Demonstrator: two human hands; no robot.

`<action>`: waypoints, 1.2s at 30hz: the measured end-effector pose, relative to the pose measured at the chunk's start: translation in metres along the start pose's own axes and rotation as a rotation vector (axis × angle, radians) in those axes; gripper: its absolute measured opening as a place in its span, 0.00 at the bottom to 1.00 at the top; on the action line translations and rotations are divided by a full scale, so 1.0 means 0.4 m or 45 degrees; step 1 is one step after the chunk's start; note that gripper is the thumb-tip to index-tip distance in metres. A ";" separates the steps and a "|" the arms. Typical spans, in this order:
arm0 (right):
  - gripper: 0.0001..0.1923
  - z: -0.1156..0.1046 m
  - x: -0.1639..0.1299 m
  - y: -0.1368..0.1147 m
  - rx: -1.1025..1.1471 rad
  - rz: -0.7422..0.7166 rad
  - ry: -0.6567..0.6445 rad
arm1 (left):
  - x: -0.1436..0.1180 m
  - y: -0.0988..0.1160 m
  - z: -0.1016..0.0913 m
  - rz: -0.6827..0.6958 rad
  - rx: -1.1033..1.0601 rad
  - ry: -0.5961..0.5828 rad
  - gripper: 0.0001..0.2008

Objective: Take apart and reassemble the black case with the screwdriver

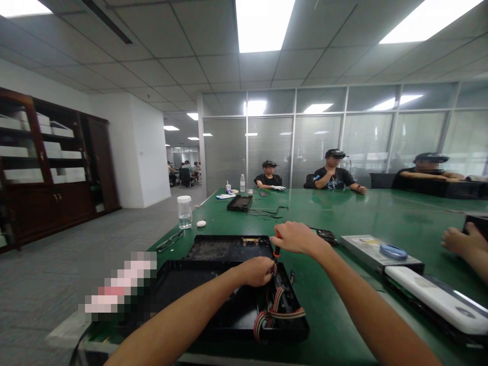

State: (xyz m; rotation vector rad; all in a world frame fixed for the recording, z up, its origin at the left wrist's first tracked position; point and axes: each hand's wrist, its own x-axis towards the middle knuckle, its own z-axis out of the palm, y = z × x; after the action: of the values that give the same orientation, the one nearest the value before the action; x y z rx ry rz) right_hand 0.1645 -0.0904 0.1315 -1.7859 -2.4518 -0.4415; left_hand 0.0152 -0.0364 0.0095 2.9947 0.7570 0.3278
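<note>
My right hand (296, 237) is wrapped round the handle of a red and black screwdriver (277, 250), which stands nearly upright. Its tip points down into an open black plastic housing (190, 295) at the table's near edge. My left hand (260, 271) is closed beside the tip, fingers pinched together; what they grip is hidden. Striped ribbon cables (280, 311) loop in the housing's right-hand compartment. Just behind lies another black panel (217, 248) bearing a brass-coloured metal part (250, 241).
On the green table (324, 305), a silver box (375, 249) carries a blue ring-shaped roll (393, 251), with a white device (438, 297) nearby. A clear jar (185, 213) and glasses (170, 241) lie left. Another person's hand (463, 241) is at right; several people sit beyond.
</note>
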 end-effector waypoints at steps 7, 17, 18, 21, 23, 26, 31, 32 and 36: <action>0.18 0.003 0.000 0.000 0.045 -0.064 -0.004 | 0.000 -0.002 0.001 -0.013 0.028 -0.018 0.08; 0.18 0.004 -0.001 0.002 0.017 -0.034 0.002 | -0.002 0.005 -0.007 -0.003 0.051 -0.027 0.08; 0.20 0.003 -0.001 0.002 0.016 -0.021 -0.002 | -0.002 0.006 -0.009 -0.002 0.050 -0.032 0.08; 0.22 -0.002 -0.002 0.001 0.065 -0.049 -0.010 | -0.003 0.008 -0.012 -0.012 0.045 -0.045 0.07; 0.20 -0.004 -0.002 -0.002 0.076 -0.063 -0.016 | -0.002 0.007 -0.011 -0.011 0.045 -0.045 0.08; 0.22 -0.001 -0.002 -0.004 0.027 -0.012 -0.012 | -0.001 0.004 -0.007 -0.012 0.037 -0.029 0.08; 0.22 0.007 -0.005 -0.004 0.014 -0.009 0.058 | 0.000 0.001 -0.002 -0.011 0.009 -0.009 0.07; 0.20 0.006 -0.006 -0.004 0.027 -0.030 0.062 | -0.001 0.002 -0.003 -0.009 0.011 -0.009 0.07; 0.17 0.003 -0.016 0.008 0.140 -0.144 0.074 | -0.004 0.008 -0.011 -0.023 0.043 -0.027 0.08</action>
State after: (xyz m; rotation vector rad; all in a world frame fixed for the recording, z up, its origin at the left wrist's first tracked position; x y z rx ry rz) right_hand 0.1695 -0.0950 0.1296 -1.5765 -2.4935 -0.3541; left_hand 0.0144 -0.0401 0.0137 3.0161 0.7948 0.2855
